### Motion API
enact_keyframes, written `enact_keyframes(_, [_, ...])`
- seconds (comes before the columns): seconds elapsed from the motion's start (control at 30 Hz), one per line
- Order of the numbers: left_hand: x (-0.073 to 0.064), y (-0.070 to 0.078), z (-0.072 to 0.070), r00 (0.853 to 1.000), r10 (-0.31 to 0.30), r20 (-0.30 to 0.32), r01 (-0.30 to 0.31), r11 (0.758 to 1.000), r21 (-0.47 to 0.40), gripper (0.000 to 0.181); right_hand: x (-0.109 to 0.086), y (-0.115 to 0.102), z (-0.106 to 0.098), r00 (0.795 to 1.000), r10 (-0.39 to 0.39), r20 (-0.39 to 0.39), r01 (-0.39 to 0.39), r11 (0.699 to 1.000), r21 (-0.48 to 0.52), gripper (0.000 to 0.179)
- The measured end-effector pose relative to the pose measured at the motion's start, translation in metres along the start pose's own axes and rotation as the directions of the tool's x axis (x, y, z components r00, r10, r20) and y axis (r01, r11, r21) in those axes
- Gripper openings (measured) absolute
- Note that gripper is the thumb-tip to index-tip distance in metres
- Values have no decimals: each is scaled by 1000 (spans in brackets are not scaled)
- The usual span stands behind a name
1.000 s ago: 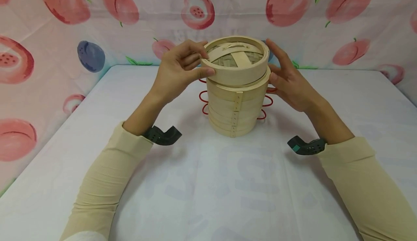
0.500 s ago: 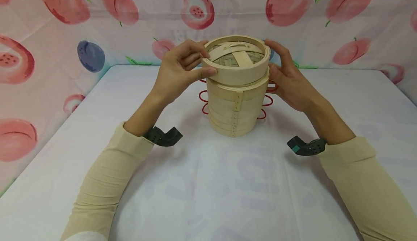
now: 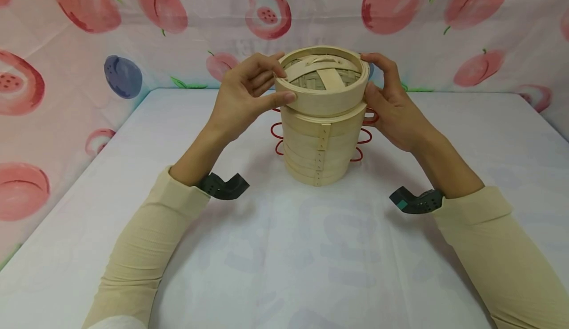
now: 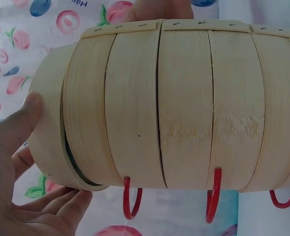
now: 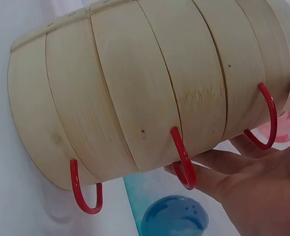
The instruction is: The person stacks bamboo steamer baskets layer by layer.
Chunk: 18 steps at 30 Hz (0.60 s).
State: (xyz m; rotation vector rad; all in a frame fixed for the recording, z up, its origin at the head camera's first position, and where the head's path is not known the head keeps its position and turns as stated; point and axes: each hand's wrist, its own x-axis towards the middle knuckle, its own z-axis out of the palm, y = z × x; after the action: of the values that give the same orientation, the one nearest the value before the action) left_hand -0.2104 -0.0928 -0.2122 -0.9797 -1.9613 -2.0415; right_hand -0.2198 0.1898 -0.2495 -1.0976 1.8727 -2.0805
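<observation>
A round bamboo steamer lid [image 3: 330, 102] with a woven top and a strap handle sits slightly askew on a stack of bamboo steamer baskets [image 3: 302, 143]. The stack stands upright, with red loop handles [image 5: 184, 162] down both sides. My left hand [image 3: 242, 94] grips the lid's left rim, thumb on the outer wall and fingers over the edge. A dark gap shows between lid and top basket in the left wrist view. My right hand [image 3: 397, 106] holds the lid's right side, index finger at the rim and thumb lower on the wall. Its other fingers reach behind the upper basket.
A white cloth [image 3: 284, 260] covers the table under the stack. Behind it hangs a fruit-print backdrop [image 3: 329, 8]. Black wrist cameras [image 3: 224, 186] jut inward from both forearms, in front of the stack.
My right index finger has come down onto the lid's rim and my right thumb has moved up onto its wall. The lid has shifted slightly right on the stack, my left hand still gripping it.
</observation>
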Motion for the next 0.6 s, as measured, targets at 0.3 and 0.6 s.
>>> enact_keyframes(0.3, [0, -5, 0, 997, 63, 33, -62, 998, -6, 24, -1, 0, 1, 1000, 3, -25, -3, 1000, 1, 46])
enact_keyframes(0.6, [-1, -9, -2, 996, 74, 42, -74, 997, -13, 22, -2, 2, 1, 1000, -11, 2, 11, 999, 30, 48])
